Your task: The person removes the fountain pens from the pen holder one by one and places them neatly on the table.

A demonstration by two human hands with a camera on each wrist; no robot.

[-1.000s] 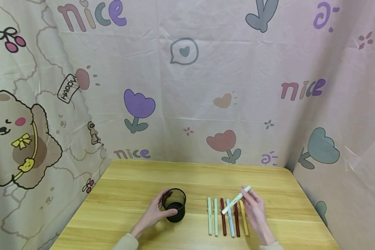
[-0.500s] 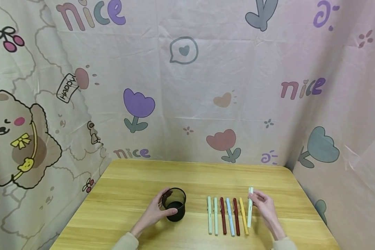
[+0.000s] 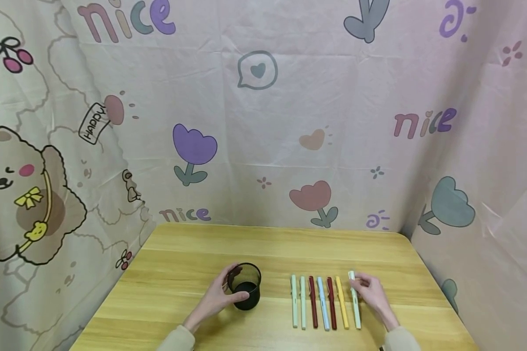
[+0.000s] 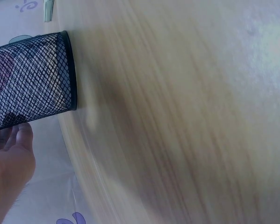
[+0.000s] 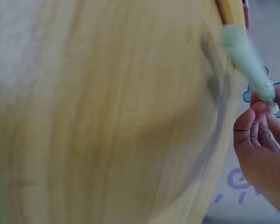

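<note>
My left hand (image 3: 217,300) grips a black wire-mesh pen holder (image 3: 247,302), thumb and fingers around its side; it stands upright on the table. In the left wrist view the pen holder (image 4: 34,79) shows its mesh wall, with the left hand (image 4: 11,170) against it. My right hand (image 3: 373,295) pinches a pale green pen (image 3: 356,309) near its upper end, at the right end of a row of pens. In the right wrist view that pen (image 5: 247,60) is blurred, its near end between thumb and fingertips of the right hand (image 5: 266,149).
To the left of the held pen lie a yellow pen (image 3: 342,304), a dark red pen (image 3: 331,304), a light blue pen (image 3: 323,304), another dark red pen (image 3: 313,304) and two pale green pens (image 3: 303,304), roughly parallel. A printed curtain (image 3: 246,122) hangs behind the wooden table (image 3: 202,248).
My right hand has carried the pale green pen from above the row, where it was slanted, to the row's right end and lowered it alongside the yellow one. The left hand has stayed put.
</note>
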